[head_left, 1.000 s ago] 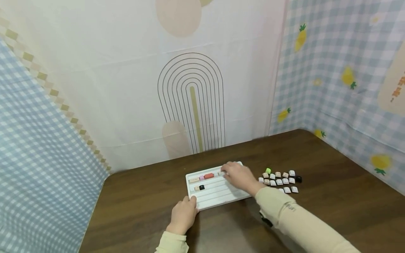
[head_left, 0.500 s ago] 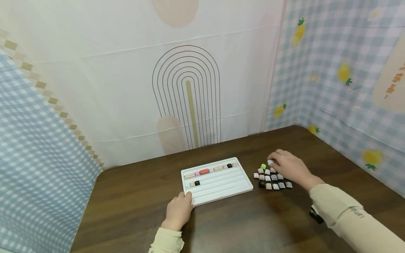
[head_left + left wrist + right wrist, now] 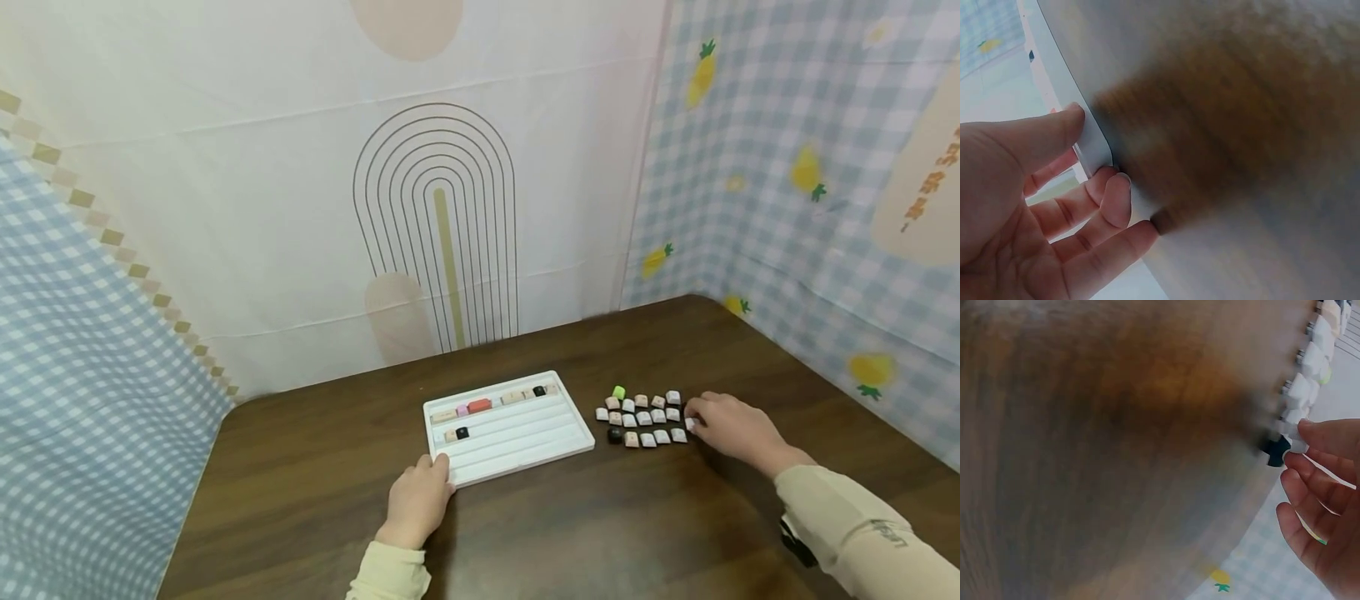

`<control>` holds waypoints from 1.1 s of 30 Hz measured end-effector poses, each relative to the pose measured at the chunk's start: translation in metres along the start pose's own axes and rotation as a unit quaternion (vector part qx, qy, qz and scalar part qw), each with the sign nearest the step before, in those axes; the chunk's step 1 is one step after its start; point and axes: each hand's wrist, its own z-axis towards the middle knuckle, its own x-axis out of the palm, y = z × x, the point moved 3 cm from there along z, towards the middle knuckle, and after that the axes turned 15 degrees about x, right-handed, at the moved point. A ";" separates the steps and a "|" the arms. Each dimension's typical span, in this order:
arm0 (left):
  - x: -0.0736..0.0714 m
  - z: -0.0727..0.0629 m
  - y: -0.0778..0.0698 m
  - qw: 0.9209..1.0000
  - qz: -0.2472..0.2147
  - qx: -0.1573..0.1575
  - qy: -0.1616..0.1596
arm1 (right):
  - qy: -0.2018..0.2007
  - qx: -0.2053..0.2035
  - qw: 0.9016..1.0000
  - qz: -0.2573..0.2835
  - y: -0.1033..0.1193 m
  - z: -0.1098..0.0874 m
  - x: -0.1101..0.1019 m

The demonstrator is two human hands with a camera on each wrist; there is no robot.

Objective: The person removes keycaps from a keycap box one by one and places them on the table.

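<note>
A white ridged tray (image 3: pixel 517 433) lies on the table with several keycaps along its far row, among them a red keycap (image 3: pixel 480 406). Its second row has a beige one and a black keycap (image 3: pixel 462 432) at the left end. My left hand (image 3: pixel 417 502) grips the tray's near left corner; the left wrist view shows the thumb (image 3: pixel 1054 130) on the rim and fingers curled at the edge. At the right end of the loose keycaps, my right hand (image 3: pixel 738 429) pinches a white keycap (image 3: pixel 1299 445) between thumb and fingertips. A dark keycap (image 3: pixel 1277 451) is right beside it.
Several loose keycaps (image 3: pixel 644 419) lie in rough rows right of the tray, mostly white and beige. A green keycap (image 3: pixel 618 392) sits at their back and a black one at the front left. The brown table (image 3: pixel 525 533) meets patterned cloth behind and at both sides.
My right hand has left the tray's far right, reached the back of the loose keycaps, then moved right and nearer to the white keycap. My left hand stays on the tray corner.
</note>
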 end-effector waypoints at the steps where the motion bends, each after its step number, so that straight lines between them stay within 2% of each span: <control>1: -0.001 0.000 0.000 1.000 0.000 -0.001 -0.001 | 0.000 -0.001 1.000 -0.002 0.000 0.000 0.001; 11: -0.004 -0.001 0.004 1.000 -0.005 -0.007 0.004 | -0.010 -0.006 1.000 -0.007 0.002 0.002 0.011; 16: -0.006 0.000 0.004 1.000 -0.005 -0.009 0.012 | -0.007 -0.001 1.000 -0.001 0.003 0.003 0.007; 20: -0.007 0.001 0.002 1.000 -0.002 -0.007 0.012 | -0.038 -0.005 0.999 0.009 0.009 0.005 -0.001; 25: -0.005 0.002 0.001 1.000 0.003 -0.006 0.011 | -0.074 -0.018 0.996 0.039 0.035 0.008 -0.013; 29: -0.002 0.001 0.000 1.000 0.008 -0.003 0.009 | -0.076 -0.044 0.994 0.059 0.067 0.014 -0.018; 33: 0.002 0.001 -0.001 1.000 0.006 -0.002 0.014 | -0.063 -0.069 0.993 0.067 0.104 0.024 -0.013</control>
